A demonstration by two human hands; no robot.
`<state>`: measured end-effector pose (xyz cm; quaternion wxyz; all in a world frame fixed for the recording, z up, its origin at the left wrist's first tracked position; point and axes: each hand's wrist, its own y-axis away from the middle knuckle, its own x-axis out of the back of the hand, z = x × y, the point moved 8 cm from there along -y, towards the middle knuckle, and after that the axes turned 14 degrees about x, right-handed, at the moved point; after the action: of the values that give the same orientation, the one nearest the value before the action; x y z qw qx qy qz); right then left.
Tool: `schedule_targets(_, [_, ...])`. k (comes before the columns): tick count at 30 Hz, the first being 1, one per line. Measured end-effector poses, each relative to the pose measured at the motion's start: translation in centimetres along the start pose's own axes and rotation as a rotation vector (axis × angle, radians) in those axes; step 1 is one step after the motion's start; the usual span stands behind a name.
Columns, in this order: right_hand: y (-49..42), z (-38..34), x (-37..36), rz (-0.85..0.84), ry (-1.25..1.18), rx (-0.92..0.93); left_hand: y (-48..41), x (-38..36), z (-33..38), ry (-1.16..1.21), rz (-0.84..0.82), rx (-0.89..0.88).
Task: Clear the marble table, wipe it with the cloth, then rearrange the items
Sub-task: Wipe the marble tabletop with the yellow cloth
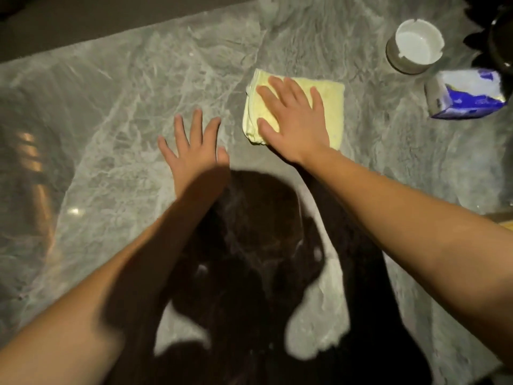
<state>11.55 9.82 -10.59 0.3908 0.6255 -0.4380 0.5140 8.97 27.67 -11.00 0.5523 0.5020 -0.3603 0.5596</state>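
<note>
Head view looks down over both my bare forearms onto the marble table (125, 93), grey-green with pale veins. My right hand (294, 126) lies flat on the folded yellow cloth (334, 107), palm down, all 5 fingers straight and spread. It presses on the cloth rather than gripping it, with nothing curled round an edge. The cloth sits on the far middle of the table, folded into a rough square. Its layered fold edges show on the left beside my thumb, and a bare strip of it shows to the right of my little finger. My left hand (194, 154) is near the cloth on its left, apart from it, also palm down with fingers straight and fanned wide over bare marble. It holds nothing, and I cannot tell whether the palm touches the stone or hovers just above it. Toward the far right of the table stands a round white ashtray (415, 48) with notches in its rim. Nearer to me on that side lies a blue and white tissue pack (466, 93), tilted and well apart from the cloth. A dark rounded object (502, 45) sits at the right edge beyond the pack, too dim to identify. A deep shadow (249, 245) of my head and arms falls on the marble between my forearms.
</note>
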Motion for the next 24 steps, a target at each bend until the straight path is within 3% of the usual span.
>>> schedule_targets(6, [-5.4,0.6,0.4,0.007,0.005,0.054,-0.4,-0.4,-0.3,-0.094,0.004,0.019])
schedule_targets(12, [-4.8,0.1,0.3,0.001,-0.009,0.072,-0.5,-0.3,-0.3,-0.060,-0.013,0.026])
schedule_targets(19, [5.0,-5.2,-0.3,-0.021,-0.062,0.188,0.9,0.4,-0.8,0.059,-0.009,-0.091])
schedule_targets(24, [14.3,-8.6,-1.2,-0.060,-0.072,0.206,7.0,-1.0,-0.5,-0.074,-0.057,-0.335])
